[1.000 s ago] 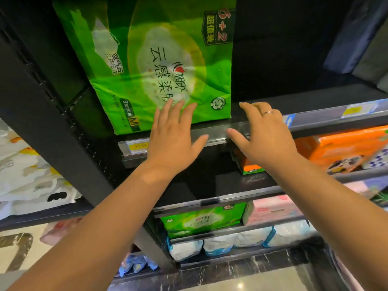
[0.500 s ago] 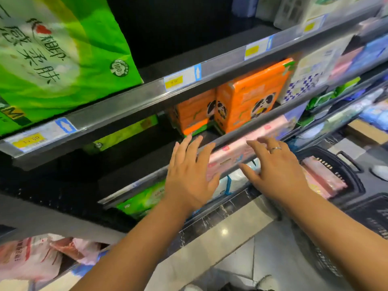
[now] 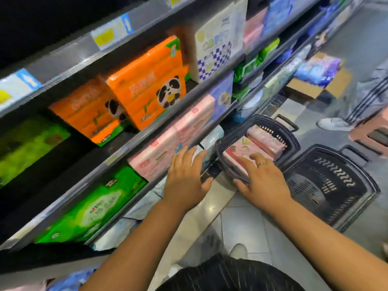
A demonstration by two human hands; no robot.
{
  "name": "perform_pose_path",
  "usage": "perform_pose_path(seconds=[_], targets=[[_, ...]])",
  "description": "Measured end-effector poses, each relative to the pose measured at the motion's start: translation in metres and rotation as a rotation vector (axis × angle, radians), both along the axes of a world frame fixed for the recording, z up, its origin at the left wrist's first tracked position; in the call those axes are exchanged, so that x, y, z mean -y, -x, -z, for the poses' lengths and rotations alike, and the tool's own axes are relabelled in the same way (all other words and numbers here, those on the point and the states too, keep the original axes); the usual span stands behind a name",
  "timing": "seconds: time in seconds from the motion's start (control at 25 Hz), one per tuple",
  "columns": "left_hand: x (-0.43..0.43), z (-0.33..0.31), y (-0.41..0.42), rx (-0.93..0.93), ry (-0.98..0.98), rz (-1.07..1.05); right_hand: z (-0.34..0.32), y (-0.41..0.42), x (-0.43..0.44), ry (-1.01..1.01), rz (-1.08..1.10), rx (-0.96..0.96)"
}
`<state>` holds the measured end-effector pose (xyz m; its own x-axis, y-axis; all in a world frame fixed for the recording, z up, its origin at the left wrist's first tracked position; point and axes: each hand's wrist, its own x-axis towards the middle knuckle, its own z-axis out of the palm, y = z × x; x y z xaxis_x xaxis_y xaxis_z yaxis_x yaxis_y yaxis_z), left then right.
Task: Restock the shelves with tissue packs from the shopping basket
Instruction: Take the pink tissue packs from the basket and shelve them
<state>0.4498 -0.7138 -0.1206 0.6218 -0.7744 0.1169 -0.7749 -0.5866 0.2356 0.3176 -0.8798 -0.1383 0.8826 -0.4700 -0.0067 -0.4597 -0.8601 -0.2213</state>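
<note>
- left hand point(image 3: 186, 175): flat, fingers point(image 3: 190, 153) straight and slightly apart, holding nothing, hovering at the front edge of the lower shelf point(image 3: 117, 158).
- right hand point(image 3: 263, 181): fingers spread, over the near pink tissue pack point(image 3: 239, 151); contact looks likely, but no grip yet.
- shopping basket point(image 3: 294, 147) is on the floor by the shelf's foot, with at least two pink packs inside; the far pack point(image 3: 266, 139) lies against the rim.
- second basket point(image 3: 327, 185) beside it looks empty.
- Matching pink packs point(image 3: 168, 148) are on the shelf.
- Progress: probably midway, with the basket packs left to shelve.
</note>
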Motion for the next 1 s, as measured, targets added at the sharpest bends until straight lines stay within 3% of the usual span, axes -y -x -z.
perform_pose_path(seconds=[0.4, 0.76, 1.0], targets=[[0.124, 0.057, -0.027, -0.132, -0.164, 0.2, 0.059, 0.012, 0.079, -0.106, 0.227, -0.196], [0.253, 0.143, -0.13, -0.262, -0.321, 0.462, 0.118, -0.061, 0.154, -0.258, 0.483, -0.432], [0.336, 0.208, -0.175, -0.252, -0.407, 0.603, 0.175, -0.111, 0.205, -0.386, 0.678, -0.481]])
